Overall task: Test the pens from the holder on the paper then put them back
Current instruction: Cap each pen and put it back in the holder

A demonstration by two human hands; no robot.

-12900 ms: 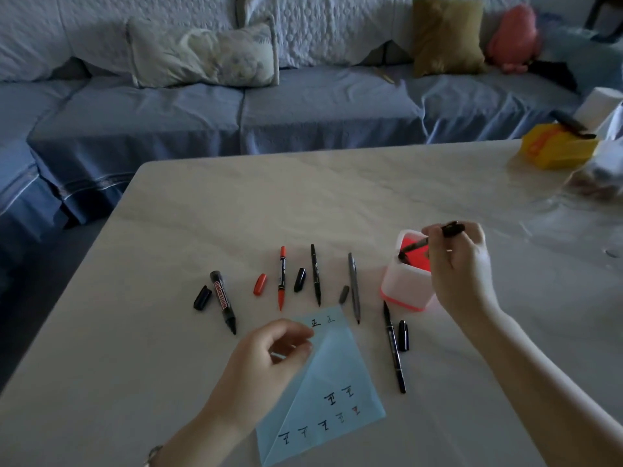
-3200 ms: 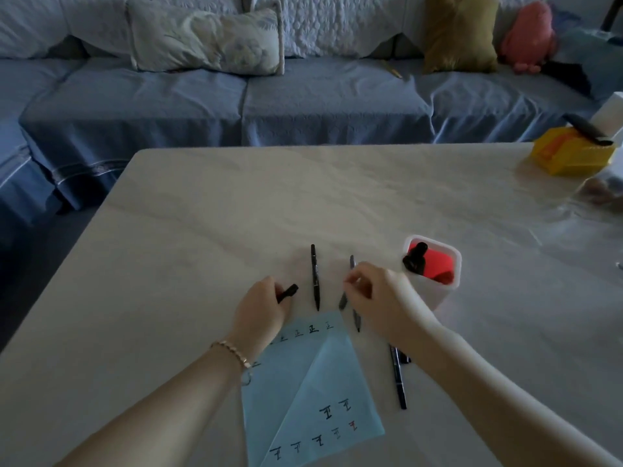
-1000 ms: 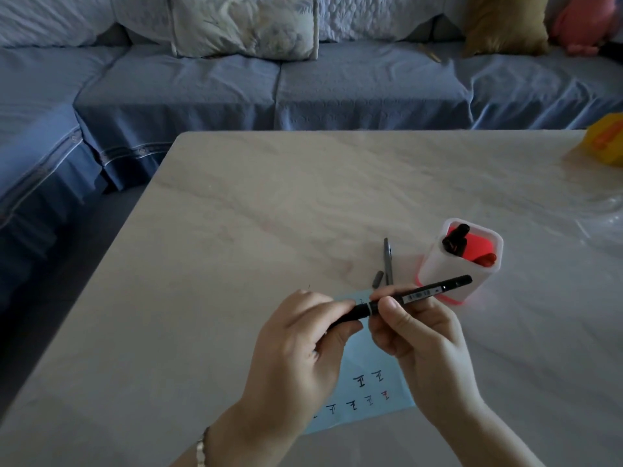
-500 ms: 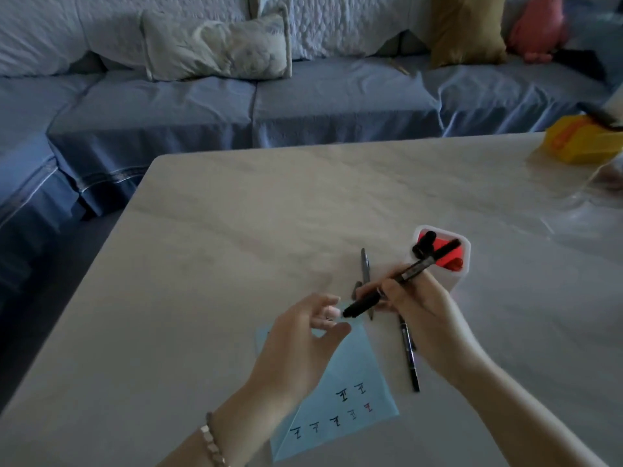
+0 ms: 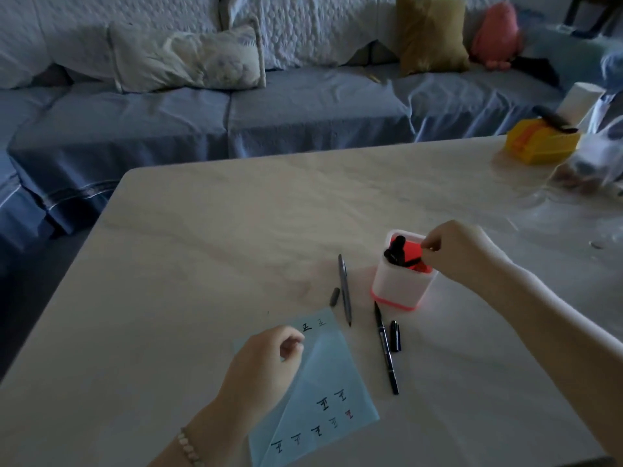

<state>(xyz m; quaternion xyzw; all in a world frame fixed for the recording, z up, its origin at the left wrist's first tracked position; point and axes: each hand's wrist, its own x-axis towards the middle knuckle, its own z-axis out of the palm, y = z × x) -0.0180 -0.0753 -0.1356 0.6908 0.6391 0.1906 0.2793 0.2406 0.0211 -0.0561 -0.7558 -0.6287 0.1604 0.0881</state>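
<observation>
**Pen lowered into holder at centre right**

A black pen [image 5: 409, 262] is pinched by the right hand [image 5: 462, 251] over the white, red-lined holder [image 5: 401, 288], where a black marker [image 5: 396, 249] already stands. The left hand [image 5: 266, 362] is loosely curled, grasping nothing, on the blue paper [image 5: 323, 399] at lower centre. On the worktop [image 5: 202, 247] beside the holder, a grey pen [image 5: 344, 288] and a thin black pen [image 5: 385, 348] are laid uncapped.

you shot this in dim, bluish room light, with no hard shadows on the table [image 5: 236, 230]. a soft sheen glared off its far right corner, and a faint red glow spilled around the holder [image 5: 401, 291]. the wide lens bowed the sofa [image 5: 269, 112], and edges blurred softly.
</observation>
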